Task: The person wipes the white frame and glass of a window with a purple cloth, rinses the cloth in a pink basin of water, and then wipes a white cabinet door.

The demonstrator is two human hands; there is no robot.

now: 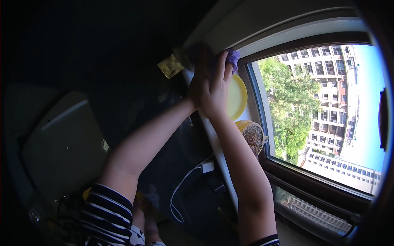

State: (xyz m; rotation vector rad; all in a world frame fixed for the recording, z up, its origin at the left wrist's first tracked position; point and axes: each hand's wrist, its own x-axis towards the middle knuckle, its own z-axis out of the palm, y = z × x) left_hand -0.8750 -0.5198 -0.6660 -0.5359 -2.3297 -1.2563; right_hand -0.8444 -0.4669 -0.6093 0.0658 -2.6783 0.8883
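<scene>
A purple cloth (234,59) is gripped by the right hand (217,88) near the far end of the white windowsill (224,164), beyond 1 yellow-rimmed plate (239,96). The left hand (200,84) is shadowed; its grip cannot be told. Trees (287,102) and buildings (328,78) are seen through the brown-framed window (316,181); the room is left dark.

Daylight comes through a wide window (320,123) in a dark frame (316,187), with a pale sill (220,155) along it and a greyish wall (240,24) beside it. Outside, leafy trees (287,106), many-windowed buildings (326,67) and blue sky (367,110) appear turned sideways. The room's left side sinks into deep shadow, its details hard to tell
</scene>
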